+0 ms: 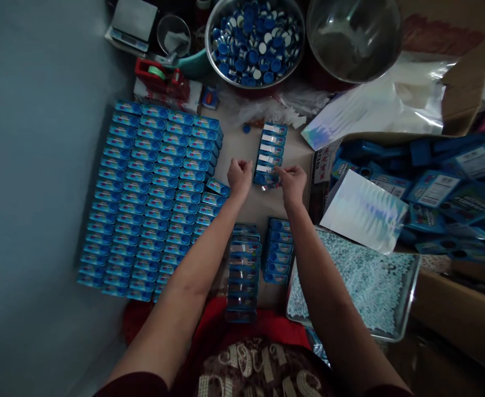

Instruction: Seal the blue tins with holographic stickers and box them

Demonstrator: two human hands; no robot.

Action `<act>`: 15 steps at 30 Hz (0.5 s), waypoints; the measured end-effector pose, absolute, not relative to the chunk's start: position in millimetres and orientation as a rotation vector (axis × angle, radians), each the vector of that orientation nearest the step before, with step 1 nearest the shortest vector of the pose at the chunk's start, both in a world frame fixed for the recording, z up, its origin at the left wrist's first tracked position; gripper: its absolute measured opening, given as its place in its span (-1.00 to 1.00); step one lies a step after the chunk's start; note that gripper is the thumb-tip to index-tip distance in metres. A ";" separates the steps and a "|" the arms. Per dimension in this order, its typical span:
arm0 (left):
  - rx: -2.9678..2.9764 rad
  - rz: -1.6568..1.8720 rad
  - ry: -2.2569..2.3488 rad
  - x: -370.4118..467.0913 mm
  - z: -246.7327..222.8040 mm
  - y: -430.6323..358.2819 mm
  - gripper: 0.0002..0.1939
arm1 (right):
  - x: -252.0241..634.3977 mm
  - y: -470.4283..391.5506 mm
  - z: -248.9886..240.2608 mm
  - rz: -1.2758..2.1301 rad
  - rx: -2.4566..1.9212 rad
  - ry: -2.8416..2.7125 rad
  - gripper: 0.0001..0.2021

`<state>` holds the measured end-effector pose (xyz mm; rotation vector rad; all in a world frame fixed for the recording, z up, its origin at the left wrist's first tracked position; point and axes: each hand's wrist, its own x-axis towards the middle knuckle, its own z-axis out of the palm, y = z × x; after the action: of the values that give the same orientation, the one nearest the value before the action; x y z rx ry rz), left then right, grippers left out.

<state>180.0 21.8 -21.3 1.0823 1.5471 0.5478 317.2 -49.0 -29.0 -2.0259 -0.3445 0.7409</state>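
Note:
My left hand (240, 176) is closed, its fingertips curled together just left of a short row of small blue boxes (272, 144). White strips lie across the tops of those boxes. At the near end of the row, my right hand (294, 183) pinches with thumb and forefinger. A small shiny strip (269, 187) shows just below these fingertips, by the nearest box. Whether the left fingers hold anything is hidden. Nearer to me stand two more rows of blue boxes, one between my forearms (242, 275) and one beside my right forearm (278, 251).
Packed blue boxes (143, 193) fill the left side. Behind are a steel bowl of blue caps (254, 49), another bowl (354, 38), a red tape dispenser (162, 77) and a scale (133, 25). At right are a tray of pale pellets (350, 281), iridescent sheets (364, 212) and a carton of blue packaging (432, 182).

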 end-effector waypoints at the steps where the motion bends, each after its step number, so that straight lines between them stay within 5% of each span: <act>1: 1.077 0.545 1.481 173.6 -15.8 12.6 -0.71 | 316.7 -50.5 -25.4 0.708 -2.020 -0.344 -0.70; 6: 0.766 0.413 1.160 156.3 2.4 -29.9 -0.46 | 306.9 -50.1 -13.6 0.685 -1.979 -0.310 -0.65; 15: 0.974 0.385 1.234 133.0 -3.8 -18.9 -0.68 | 292.4 -83.6 -5.8 0.969 -1.667 -0.224 -0.42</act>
<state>133.0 -18.9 -3.8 0.9741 1.2338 0.3847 292.4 -83.6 -5.8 -1.6668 -0.2241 0.9687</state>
